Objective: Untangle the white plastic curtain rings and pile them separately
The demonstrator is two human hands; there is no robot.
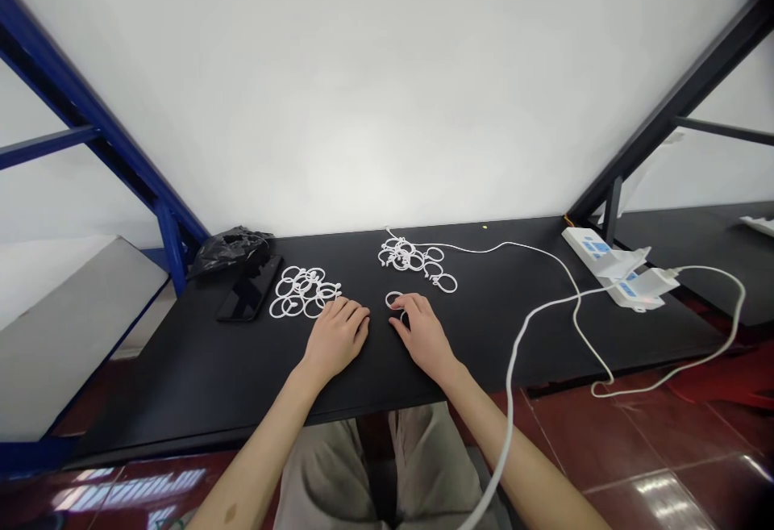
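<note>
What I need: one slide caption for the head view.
Left hand at a heap of thin white rings, right hand at a separate white ring, on a black tabletop.

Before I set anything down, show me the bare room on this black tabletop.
Bare: the tabletop near left, between the black smartphone and left forearm; also the stretch between the right hand and white cable. Crowded: the white ring pile by the left hand, and the ring cluster beyond the right hand.

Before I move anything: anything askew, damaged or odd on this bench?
Yes: a thick white cord crosses our view of the right forearm, and a thinner cord loops past the front edge of the table, so either might snag. No visible spill or damage.
</note>
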